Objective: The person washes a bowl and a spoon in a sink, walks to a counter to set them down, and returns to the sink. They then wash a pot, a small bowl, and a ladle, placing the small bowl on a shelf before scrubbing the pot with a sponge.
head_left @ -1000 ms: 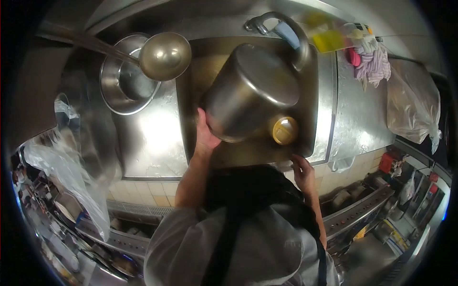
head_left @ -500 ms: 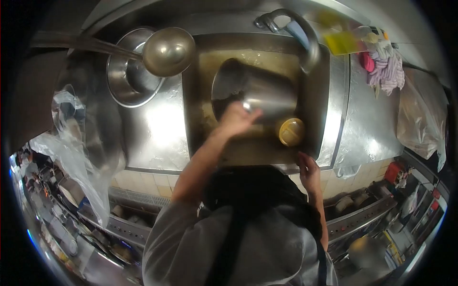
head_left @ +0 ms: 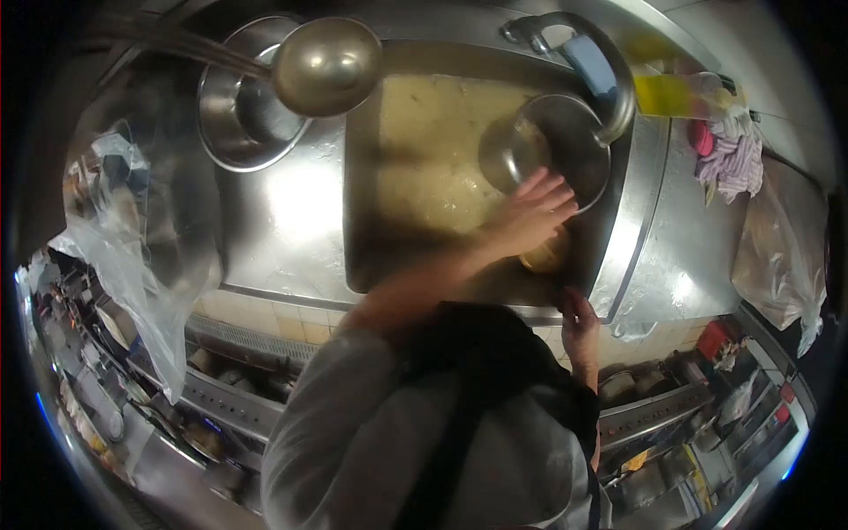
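Note:
My left hand reaches across the sink, fingers stretched out and slightly apart, overlapping the lower side of a metal pot. The pot lies tilted in the sink's right part, its mouth turned up and to the right. Partly hidden under my left hand is a small round yellow thing. Cloudy yellowish water with bits in it fills the sink. At the sink's front right edge rests my right hand, fingers loosely bent and holding nothing visible.
A large ladle extends over a steel pot on the left drainboard. The curved faucet arches over the sink's back right corner. To the right are a yellow container, a striped cloth and a plastic bag.
The pot has moved from the sink's middle to its right side, and its mouth has swung from left to right. My left hand has moved right with it; my right hand stays at the edge.

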The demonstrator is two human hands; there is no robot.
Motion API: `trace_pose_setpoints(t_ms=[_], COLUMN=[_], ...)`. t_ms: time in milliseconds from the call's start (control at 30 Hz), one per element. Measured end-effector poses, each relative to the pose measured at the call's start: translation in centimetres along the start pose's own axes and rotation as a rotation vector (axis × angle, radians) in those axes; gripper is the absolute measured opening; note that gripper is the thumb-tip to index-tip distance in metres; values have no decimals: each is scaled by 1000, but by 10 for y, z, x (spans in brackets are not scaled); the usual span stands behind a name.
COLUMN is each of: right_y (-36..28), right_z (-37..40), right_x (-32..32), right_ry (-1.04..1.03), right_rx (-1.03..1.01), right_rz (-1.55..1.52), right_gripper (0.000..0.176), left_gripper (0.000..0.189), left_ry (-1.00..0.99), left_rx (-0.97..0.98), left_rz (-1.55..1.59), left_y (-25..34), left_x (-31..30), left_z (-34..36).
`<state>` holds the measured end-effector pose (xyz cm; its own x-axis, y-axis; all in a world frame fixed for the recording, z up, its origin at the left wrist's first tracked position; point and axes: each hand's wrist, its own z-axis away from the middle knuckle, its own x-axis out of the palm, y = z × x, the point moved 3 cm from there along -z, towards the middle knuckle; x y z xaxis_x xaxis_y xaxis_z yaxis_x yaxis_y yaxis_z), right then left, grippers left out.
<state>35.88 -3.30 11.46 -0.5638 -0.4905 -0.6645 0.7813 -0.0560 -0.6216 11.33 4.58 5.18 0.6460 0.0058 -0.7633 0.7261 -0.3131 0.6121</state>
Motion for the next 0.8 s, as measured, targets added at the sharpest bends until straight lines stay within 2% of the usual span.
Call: trace_pose_setpoints(t_ms=[33, 100, 167, 233, 333, 433, 467, 567, 633, 733, 800], right_y=[5, 20, 29, 36, 32, 15, 14, 15, 20, 20, 19], right_z=[1, 5, 10, 12, 8, 2, 1, 1, -1, -4, -6], right_x=[0, 3, 5, 9, 15, 10, 12, 10, 14, 18, 19], right_ry=[11, 37, 11, -18, -45, -27, -17, 9, 10, 16, 20], right_rx=[8, 27, 77, 88, 73, 96, 127, 203, 195, 123, 70], right_rz=[-3, -14, -14, 11, 55, -14, -18, -21, 16, 35, 43], right_gripper=[21, 22, 23, 23, 25, 27, 27, 27, 26, 25, 25], left_gripper=[43, 51, 66, 76, 86, 89, 105, 91, 64, 38, 32], left_ry=[166, 251, 263, 177, -43, -221, -352, -618, -595, -418, -745], left_rx=[35, -202, -557, -762, -848, -672, -721, -830, -766, -552, -720], left_rz=[102, 260, 0, -250, -267, -265, -226, -183, -280, -366, -179], left_y=[-7, -54, -129, -186, -235, -249, -244, -239, -218, -183, -184], left_x=[-12, -19, 9, 21, 25, 41, 53, 114, 143, 150, 148], left_z=[11, 47, 99, 138, 152, 137, 132, 158, 183, 230, 240])
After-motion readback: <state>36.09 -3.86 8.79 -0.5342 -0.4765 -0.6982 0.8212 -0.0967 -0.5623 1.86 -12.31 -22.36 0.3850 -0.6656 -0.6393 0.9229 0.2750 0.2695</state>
